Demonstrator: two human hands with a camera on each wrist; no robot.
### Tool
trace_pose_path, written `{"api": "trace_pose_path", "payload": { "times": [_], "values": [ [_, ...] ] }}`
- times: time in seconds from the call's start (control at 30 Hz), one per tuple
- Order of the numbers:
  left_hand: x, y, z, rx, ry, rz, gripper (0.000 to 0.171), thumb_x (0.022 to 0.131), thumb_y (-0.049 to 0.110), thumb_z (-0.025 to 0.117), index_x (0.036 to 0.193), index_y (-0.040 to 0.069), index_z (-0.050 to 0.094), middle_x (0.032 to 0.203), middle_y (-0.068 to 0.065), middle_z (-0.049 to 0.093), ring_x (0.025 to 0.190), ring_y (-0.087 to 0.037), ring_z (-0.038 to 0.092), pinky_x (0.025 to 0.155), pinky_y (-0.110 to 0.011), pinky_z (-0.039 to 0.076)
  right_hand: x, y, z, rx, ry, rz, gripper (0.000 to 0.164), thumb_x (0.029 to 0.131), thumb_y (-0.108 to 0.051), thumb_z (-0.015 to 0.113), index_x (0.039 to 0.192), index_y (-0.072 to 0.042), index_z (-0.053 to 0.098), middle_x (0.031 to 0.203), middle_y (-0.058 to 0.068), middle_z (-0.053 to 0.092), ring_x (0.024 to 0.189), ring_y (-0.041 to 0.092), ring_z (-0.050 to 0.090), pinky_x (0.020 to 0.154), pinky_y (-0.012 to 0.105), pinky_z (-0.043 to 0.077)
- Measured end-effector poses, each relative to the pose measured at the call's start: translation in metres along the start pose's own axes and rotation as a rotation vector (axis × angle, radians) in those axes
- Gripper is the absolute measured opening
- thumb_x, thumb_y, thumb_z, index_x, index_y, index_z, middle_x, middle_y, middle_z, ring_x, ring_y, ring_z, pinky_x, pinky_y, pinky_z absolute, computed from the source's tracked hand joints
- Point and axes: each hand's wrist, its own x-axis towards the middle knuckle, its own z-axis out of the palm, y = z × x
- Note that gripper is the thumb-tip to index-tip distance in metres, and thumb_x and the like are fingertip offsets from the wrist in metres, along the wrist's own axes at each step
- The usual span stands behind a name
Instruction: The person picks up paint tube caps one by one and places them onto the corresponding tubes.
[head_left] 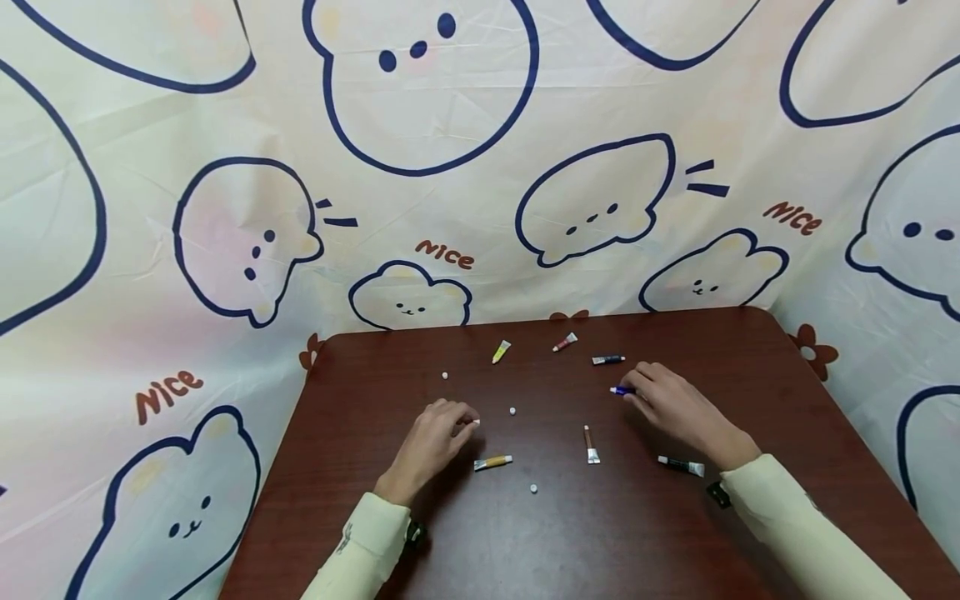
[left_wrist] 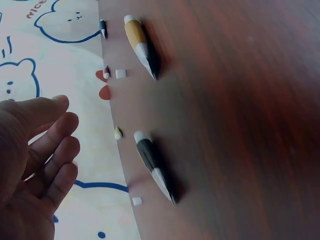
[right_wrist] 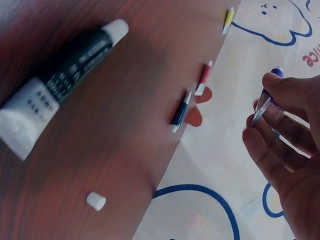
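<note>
I face pale cloth walls (head_left: 480, 204) with blue-outlined bears (head_left: 176, 500) and 3 brown "Nice" words (head_left: 445, 255). Before me, the dark reddish-brown table (head_left: 585, 542) shines softly along its near part.

Free lane between ochre tube (head_left: 492, 462) and brown tube (head_left: 589, 445), white cap (head_left: 533, 489) as obstacle at near end

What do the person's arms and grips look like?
Left grip and right grip are human hands, ungloved. Left sleeve and right sleeve: long, pale cream fabric, reaching the wrists. A small black object shows at the left wrist, another at the right; both partly hidden. No cables visible.
</note>
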Motion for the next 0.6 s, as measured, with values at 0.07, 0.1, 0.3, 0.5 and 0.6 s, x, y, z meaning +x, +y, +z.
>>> {"api": "trace_pose_path", "payload": {
  "times": [0.07,0.1,0.3,0.5,0.6],
  "values": [
    [0.003,0.003,0.002,-0.008,0.000,0.005,0.009,0.095,0.014,0.086,0.101,0.015,0.079,0.092,0.004,0.078,0.084,-0.014,0.066,0.076,-0.034,0.057,0.001,-0.003,-0.001,-0.001,-0.003,-0.006,0.023,0.092,-0.005,0.086,0.110,-0.008,0.073,0.102,0.002,0.065,0.090,0.015,0.059,0.074,0.037,0.058],
    [0.005,0.004,0.003,-0.012,-0.001,0.005,0.008,0.096,0.014,0.085,0.101,0.014,0.079,0.093,0.004,0.079,0.085,-0.014,0.066,0.076,-0.035,0.058,0.002,-0.005,-0.002,-0.002,-0.005,-0.007,0.023,0.092,-0.005,0.086,0.110,-0.008,0.073,0.102,0.002,0.065,0.090,0.015,0.059,0.074,0.037,0.059],
    [0.011,0.012,0.011,-0.020,-0.007,0.024,0.009,0.096,0.014,0.085,0.103,0.015,0.079,0.095,0.003,0.080,0.087,-0.014,0.068,0.079,-0.036,0.058,0.005,-0.013,-0.003,-0.001,-0.012,-0.011,0.025,0.090,-0.005,0.088,0.111,-0.008,0.074,0.103,0.003,0.066,0.090,0.015,0.059,0.075,0.035,0.060],
    [0.015,0.018,0.017,-0.042,-0.005,0.038,0.010,0.096,0.013,0.085,0.103,0.015,0.079,0.096,0.003,0.080,0.087,-0.014,0.067,0.080,-0.037,0.058,0.010,-0.020,-0.002,0.006,-0.021,-0.028,0.020,0.094,-0.007,0.086,0.110,-0.008,0.074,0.103,0.003,0.067,0.091,0.015,0.060,0.076,0.035,0.060],
    [0.018,0.021,0.020,-0.051,0.007,0.054,0.010,0.096,0.014,0.085,0.103,0.015,0.079,0.096,0.004,0.080,0.086,-0.014,0.066,0.080,-0.036,0.057,0.012,-0.024,-0.002,0.011,-0.025,-0.035,0.018,0.095,-0.008,0.085,0.109,-0.008,0.074,0.102,0.002,0.067,0.090,0.015,0.060,0.075,0.035,0.059]
  ]
}}
